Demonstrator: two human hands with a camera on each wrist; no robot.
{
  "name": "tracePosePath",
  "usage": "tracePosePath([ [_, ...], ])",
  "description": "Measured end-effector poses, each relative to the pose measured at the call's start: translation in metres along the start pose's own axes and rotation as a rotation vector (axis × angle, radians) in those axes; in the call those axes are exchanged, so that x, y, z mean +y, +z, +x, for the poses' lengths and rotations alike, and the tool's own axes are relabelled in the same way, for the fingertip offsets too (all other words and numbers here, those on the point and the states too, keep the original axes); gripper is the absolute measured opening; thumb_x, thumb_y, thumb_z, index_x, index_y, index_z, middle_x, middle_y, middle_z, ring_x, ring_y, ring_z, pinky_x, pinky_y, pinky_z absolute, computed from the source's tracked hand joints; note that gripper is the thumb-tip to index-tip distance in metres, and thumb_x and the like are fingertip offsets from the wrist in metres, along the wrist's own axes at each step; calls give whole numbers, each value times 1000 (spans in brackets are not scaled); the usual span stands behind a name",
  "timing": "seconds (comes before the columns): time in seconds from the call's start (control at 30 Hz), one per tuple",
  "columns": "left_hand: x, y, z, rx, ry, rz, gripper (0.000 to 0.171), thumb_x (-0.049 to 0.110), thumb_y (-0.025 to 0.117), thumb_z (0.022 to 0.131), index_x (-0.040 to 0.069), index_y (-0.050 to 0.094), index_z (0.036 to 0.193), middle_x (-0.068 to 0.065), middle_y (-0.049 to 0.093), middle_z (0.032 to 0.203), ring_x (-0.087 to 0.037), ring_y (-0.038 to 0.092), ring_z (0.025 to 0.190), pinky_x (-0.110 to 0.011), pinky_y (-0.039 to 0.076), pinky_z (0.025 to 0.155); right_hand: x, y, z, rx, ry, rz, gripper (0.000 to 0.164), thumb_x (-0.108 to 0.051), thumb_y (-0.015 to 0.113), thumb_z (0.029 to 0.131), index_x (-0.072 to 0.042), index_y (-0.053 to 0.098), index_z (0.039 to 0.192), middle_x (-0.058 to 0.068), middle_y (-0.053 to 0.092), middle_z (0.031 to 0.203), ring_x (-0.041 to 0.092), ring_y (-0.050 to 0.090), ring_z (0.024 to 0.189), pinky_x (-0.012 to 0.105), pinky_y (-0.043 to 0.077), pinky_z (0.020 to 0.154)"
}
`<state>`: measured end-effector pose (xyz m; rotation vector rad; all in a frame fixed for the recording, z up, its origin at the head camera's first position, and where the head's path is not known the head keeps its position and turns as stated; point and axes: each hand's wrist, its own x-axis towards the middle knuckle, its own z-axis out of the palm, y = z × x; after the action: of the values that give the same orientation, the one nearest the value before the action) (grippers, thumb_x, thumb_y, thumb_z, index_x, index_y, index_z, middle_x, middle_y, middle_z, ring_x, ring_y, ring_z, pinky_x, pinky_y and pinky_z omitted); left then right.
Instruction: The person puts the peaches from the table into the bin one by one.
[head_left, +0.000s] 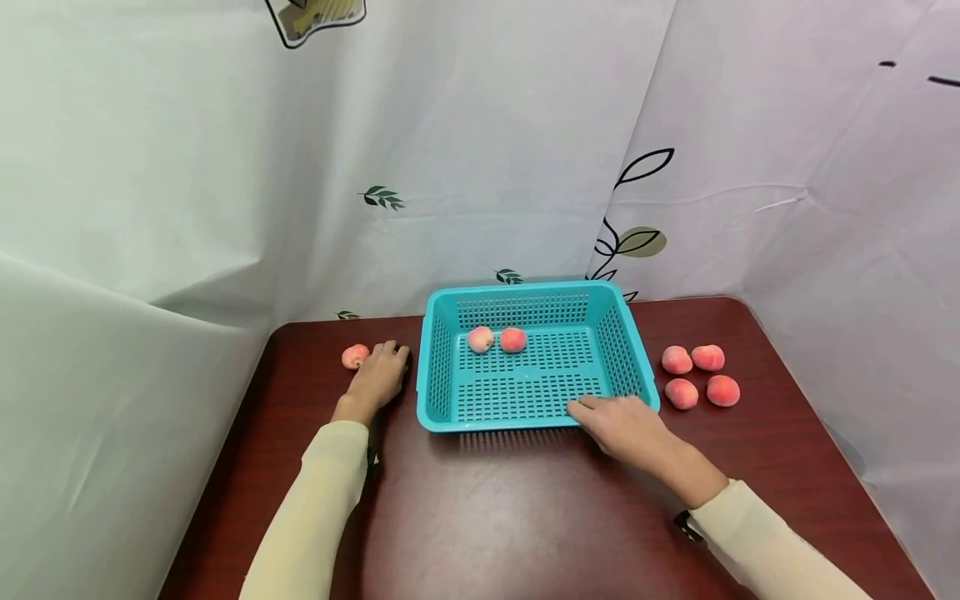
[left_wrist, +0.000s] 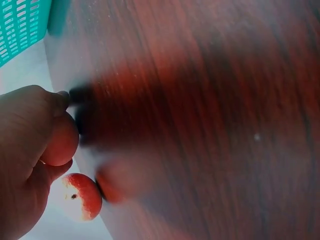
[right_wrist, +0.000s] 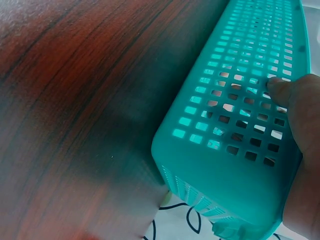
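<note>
Left hand (head_left: 378, 377), left of centre in the head view, appears to hold a peach (left_wrist: 64, 142), partly hidden; a loose grip could roll it into the neighbouring fruit (head_left: 355, 357). Right hand (head_left: 624, 427) grips the central basket (head_left: 525, 289), lower right; excess downward pressure could tilt it.

dark red-brown table (head_left: 525, 517), lower half of head frame. turquoise basket (head_left: 495, 427) on it mid-frame, four peaches (head_left: 682, 393) right of center, one peach (head_left: 354, 356) left of center.

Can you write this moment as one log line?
left hand: grips peach | right hand: holds basket | in basket: two peaches
</note>
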<state>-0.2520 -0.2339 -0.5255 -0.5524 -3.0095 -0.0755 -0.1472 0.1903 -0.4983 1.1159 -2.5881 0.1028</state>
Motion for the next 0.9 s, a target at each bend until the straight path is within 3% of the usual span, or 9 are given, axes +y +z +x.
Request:
tracePosePath([
  [0.3, 1, 2, -1, 47, 15, 0, 24, 12, 62, 103, -4, 59, 120, -27, 59, 115, -41, 55, 101, -53, 55, 84, -2, -1, -1, -25, 12, 4, 19, -9, 69, 93, -18, 52, 93, -6, 56, 78, 8, 41, 54, 22, 26, 48],
  [0.9, 10, -18, -1, 92, -73, -116, 22, 16, 52, 107, -4, 60, 113, -21, 53, 108, -36, 47, 98, -48, 48, 85, -1, 1, 0, -14, 11, -8, 19, -8, 67, 93, -18, 51, 91, -7, 56, 78, 8, 40, 54, 23, 24, 48],
])
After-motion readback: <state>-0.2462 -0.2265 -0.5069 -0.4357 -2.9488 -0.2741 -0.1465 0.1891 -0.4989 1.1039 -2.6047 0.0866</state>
